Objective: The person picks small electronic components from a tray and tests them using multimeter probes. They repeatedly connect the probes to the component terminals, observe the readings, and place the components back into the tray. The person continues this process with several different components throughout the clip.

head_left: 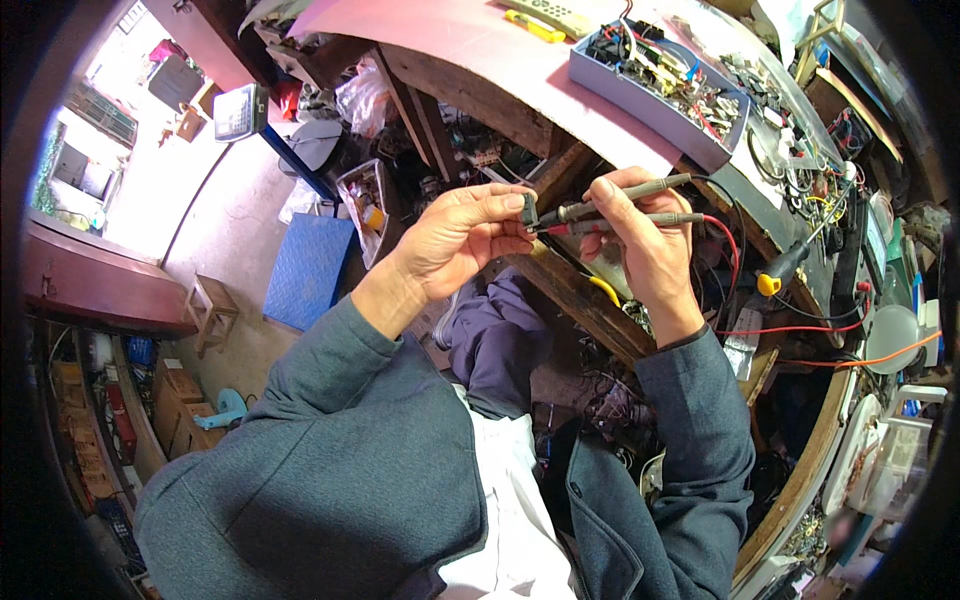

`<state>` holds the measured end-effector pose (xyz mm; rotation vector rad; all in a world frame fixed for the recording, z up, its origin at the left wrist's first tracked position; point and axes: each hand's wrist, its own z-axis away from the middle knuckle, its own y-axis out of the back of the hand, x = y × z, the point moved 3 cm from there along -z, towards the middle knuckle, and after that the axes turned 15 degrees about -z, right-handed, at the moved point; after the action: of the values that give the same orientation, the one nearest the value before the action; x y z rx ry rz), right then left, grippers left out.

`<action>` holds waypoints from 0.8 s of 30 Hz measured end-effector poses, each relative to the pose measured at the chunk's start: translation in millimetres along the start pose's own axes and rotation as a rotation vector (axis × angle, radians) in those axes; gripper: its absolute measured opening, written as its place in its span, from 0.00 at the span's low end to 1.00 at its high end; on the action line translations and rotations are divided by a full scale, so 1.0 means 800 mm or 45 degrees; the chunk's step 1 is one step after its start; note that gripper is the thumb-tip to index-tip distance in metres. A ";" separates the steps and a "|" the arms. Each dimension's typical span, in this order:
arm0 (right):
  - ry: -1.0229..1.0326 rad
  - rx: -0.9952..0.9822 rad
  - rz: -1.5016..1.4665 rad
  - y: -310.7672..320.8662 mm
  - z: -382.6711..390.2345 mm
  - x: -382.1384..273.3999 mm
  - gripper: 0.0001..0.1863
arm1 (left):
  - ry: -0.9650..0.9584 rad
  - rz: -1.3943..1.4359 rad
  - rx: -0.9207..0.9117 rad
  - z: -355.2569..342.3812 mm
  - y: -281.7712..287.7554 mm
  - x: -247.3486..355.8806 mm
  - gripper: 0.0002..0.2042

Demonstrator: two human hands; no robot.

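Observation:
My left hand [462, 238] pinches a small dark component [530, 212] between thumb and fingers, in front of my lap. In my right hand [645, 240] are two test probes, held together much like chopsticks. The upper probe [640, 190] is grey with a black lead, and the lower probe [675, 218] has a grey handle, a red front part and a red lead. Both probe tips point left and reach the component's lower side. Whether they touch its contacts is too small to tell.
A grey-blue box [660, 110] full of small parts stands on the pink-topped bench [450, 40]. Near it lies a yellow-handled tool [535, 27]. A screwdriver [785, 270] and loose leads crowd the right side. On the floor at left are a blue platform scale [308, 270] and a wooden stool [210, 305].

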<state>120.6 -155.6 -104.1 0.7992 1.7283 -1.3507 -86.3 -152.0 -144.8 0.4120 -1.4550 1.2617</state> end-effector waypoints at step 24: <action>-0.008 0.014 -0.062 0.002 0.005 -0.012 0.11 | -0.035 -0.019 0.151 -0.013 -0.002 -0.003 0.13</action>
<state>127.9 -158.9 -96.8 0.7629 1.7468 -1.3949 -78.9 -144.7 -148.2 0.5199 -1.4021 1.3390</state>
